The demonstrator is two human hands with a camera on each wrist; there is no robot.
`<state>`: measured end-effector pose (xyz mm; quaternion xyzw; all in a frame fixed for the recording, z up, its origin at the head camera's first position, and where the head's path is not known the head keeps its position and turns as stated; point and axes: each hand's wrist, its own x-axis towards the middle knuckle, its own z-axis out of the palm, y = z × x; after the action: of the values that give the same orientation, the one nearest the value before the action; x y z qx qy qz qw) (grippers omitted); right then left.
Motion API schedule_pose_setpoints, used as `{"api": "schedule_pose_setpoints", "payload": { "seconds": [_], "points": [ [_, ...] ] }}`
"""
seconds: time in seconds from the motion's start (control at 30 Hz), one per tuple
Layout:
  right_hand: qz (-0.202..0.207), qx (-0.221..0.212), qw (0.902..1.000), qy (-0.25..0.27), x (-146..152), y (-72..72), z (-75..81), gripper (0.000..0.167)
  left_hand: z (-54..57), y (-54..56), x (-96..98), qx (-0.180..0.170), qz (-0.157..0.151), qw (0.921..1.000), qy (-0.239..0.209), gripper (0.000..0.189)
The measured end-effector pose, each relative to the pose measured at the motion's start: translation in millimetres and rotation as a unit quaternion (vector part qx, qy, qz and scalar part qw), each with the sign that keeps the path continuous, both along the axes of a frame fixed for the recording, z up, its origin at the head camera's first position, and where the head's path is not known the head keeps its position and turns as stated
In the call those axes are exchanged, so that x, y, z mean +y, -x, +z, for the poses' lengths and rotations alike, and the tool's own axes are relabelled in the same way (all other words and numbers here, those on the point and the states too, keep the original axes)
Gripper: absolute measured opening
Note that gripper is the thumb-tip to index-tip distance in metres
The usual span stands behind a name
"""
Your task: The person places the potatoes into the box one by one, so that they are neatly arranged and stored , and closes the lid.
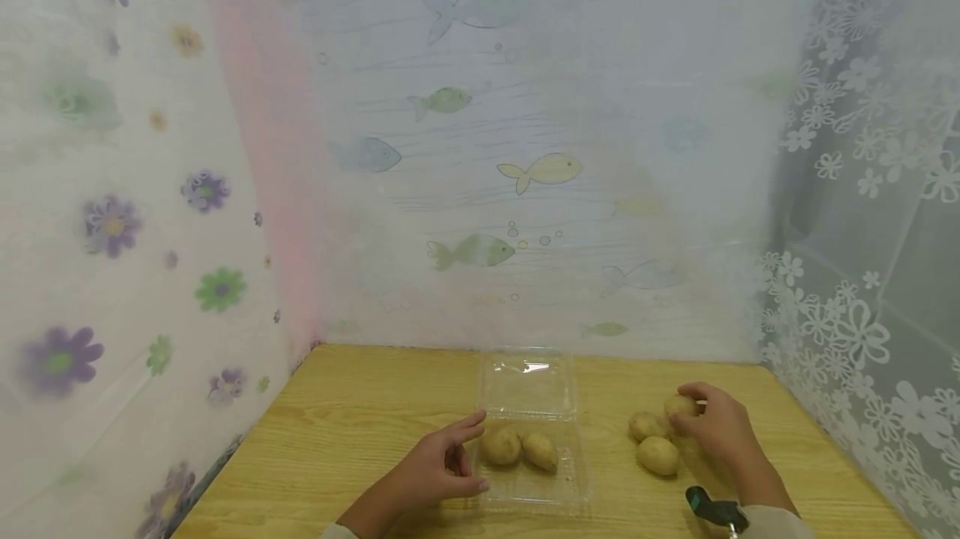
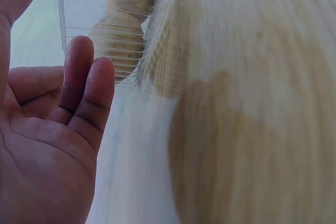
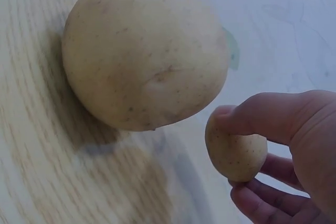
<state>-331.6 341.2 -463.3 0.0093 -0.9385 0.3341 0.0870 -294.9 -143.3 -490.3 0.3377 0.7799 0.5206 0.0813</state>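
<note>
A clear plastic clamshell container [image 1: 528, 489] lies on the table with its lid [image 1: 525, 385] laid back. Two potatoes [image 1: 501, 446] sit side by side in its base; in the left wrist view these potatoes [image 2: 123, 40] show through the ribbed wall. My left hand [image 1: 442, 462] holds the base at its left side, thumb and forefinger spread along the edge. At the right, my right hand [image 1: 720, 426] pinches a potato [image 3: 236, 150] between thumb and fingers. Close beside it lie two more potatoes, a front one [image 1: 657, 456] and a back one [image 1: 645, 426].
The wooden table [image 1: 360, 406] ends against a fish-printed curtain [image 1: 525, 289] at the back. Flower-printed sheets hang at the left [image 1: 150, 272] and right [image 1: 862, 356]. A black device [image 1: 716, 510] sits at my right wrist.
</note>
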Motion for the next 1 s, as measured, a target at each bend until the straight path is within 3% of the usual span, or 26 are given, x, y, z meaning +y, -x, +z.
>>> {"api": "schedule_pose_setpoints", "payload": {
  "seconds": [0.23,0.5,0.77,1.0],
  "points": [
    [0.001,0.023,0.9995,-0.021,-5,1.2,7.3,0.063,-0.9,0.6,-2.0,0.0,0.001,1.0,-0.005,0.085],
    [0.032,0.059,0.9973,-0.03,-17,-2.4,21.2,0.062,-3.3,2.4,-1.1,0.017,-0.006,0.9998,-0.001,0.086],
    [0.059,0.097,0.9932,-0.024,-44,-14.2,42.1,0.061,0.2,1.2,1.1,0.004,-0.002,1.0,0.002,0.085],
    [0.077,0.144,0.9862,-0.029,-64,-20.4,44.5,0.055,0.8,0.1,0.4,0.004,-0.005,1.0,-0.006,0.085]
  ]
}}
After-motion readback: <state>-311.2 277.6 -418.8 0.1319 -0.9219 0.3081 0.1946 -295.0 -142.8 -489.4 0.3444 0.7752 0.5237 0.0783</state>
